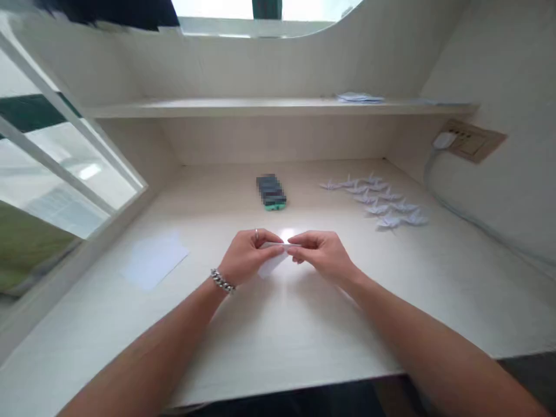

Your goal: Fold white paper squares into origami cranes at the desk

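Note:
Both hands meet over the middle of the pale desk [278,324], pinching one small folded piece of white paper [273,263]. My left hand [245,255], with a ring and a chain bracelet, grips the paper's left side with closed fingers. My right hand [321,252] pinches its right end. The paper hangs partly below the fingers, just above the desk.
A flat white sheet [154,260] lies at the left. A phone [271,191] lies behind the hands. Several folded paper cranes [377,200] lie in rows at the right rear. A shelf [278,107] holds more paper [359,97]. A wall socket [471,141] with a plug and cable is at the right.

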{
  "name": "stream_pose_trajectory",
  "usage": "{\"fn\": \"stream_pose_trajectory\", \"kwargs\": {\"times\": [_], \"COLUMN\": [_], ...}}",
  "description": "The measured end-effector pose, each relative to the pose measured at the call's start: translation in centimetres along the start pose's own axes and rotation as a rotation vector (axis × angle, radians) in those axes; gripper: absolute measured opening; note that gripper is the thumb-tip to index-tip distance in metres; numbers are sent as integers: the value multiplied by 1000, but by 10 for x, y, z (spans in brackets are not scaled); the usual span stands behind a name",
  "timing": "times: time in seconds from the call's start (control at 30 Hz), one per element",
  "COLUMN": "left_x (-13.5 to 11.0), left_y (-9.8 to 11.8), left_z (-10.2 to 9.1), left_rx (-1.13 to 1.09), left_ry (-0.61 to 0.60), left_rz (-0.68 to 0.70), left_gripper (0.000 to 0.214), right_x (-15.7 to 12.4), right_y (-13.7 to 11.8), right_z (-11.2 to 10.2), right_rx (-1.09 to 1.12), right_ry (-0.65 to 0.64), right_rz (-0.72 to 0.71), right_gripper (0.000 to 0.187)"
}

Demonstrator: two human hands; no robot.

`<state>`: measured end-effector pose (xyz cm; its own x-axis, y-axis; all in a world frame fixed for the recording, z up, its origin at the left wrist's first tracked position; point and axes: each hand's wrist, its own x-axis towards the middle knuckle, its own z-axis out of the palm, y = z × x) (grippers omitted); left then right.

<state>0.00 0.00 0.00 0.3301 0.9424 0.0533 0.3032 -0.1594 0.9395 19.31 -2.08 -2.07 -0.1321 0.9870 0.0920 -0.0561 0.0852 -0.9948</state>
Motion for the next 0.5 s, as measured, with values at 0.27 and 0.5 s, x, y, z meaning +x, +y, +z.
{"fn": "stream_pose_trajectory", "kwargs": {"times": [0.27, 0.5], "left_x": [1, 2], "left_y": [1, 3], "left_z": [-1, -2], "left_rx": [93, 99], "left_ry": [-6, -13], "left_rz": [35, 42], "left_gripper": [24, 24], "right_x": [-1, -1], "right_y": [-2, -2], "right_z": [3, 3], "right_rx": [-11, -18], "right_ry": [1, -11], "right_rz": [11, 9], "right_gripper": [32, 31]}}
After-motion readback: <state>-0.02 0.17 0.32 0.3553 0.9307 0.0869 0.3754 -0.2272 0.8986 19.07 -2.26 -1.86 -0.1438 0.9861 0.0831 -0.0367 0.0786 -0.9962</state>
